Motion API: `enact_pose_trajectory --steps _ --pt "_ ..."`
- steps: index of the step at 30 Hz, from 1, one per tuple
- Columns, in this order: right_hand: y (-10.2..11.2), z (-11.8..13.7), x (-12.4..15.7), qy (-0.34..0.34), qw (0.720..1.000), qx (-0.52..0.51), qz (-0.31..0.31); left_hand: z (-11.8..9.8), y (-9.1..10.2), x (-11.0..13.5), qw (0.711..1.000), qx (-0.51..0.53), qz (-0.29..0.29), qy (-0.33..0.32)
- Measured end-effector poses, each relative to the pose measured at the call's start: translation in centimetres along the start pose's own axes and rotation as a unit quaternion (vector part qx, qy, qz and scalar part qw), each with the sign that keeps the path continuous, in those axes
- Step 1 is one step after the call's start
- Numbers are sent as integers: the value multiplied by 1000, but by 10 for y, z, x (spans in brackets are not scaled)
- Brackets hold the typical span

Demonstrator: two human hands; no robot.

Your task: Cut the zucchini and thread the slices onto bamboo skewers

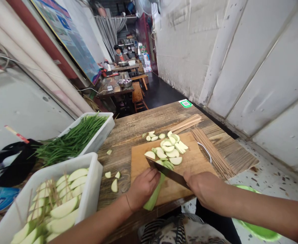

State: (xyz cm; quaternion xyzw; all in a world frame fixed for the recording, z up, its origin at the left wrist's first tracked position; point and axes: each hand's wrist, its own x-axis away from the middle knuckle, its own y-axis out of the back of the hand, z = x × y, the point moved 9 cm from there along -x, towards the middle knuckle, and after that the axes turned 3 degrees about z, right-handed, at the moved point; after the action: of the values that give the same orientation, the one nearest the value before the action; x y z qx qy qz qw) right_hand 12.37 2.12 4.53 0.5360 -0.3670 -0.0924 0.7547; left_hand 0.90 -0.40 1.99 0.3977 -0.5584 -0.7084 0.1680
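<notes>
My right hand (202, 186) is closed around the handle of a kitchen knife (170, 173), whose wide dark blade slants across the wooden cutting board (140, 157). Under my left hand (144, 186) lies a long pale green vegetable (152, 198), perhaps a green eggplant. My left fingers are curled and press it down close beside the blade. Freshly cut thin green slices (168, 164) rest against the blade's far side. Beyond them, a heap of whitish cut pieces (171, 144) covers the upper part of the board. The knife's cutting edge is hidden.
Bundles of thin wooden skewers (213, 152) lie right of the board. To the left stand a white bin (96, 176) of skewered slices and another white bin (110, 122) of green chives. A green basin (261, 227) sits on the floor. One person (119, 56) sits at a far table.
</notes>
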Motion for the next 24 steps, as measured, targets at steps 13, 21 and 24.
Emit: enact_pose_trajectory --steps 13,21,24 --pt "17 7 15 -16 999 37 -24 -3 -3 8 1000 -10 -12 -15" --pt "-1 3 0 -9 1000 -2 -13 -3 -1 7 1000 8 14 -11" --pt "-1 3 0 1 1000 -2 -20 -3 -1 15 999 32 40 -13"
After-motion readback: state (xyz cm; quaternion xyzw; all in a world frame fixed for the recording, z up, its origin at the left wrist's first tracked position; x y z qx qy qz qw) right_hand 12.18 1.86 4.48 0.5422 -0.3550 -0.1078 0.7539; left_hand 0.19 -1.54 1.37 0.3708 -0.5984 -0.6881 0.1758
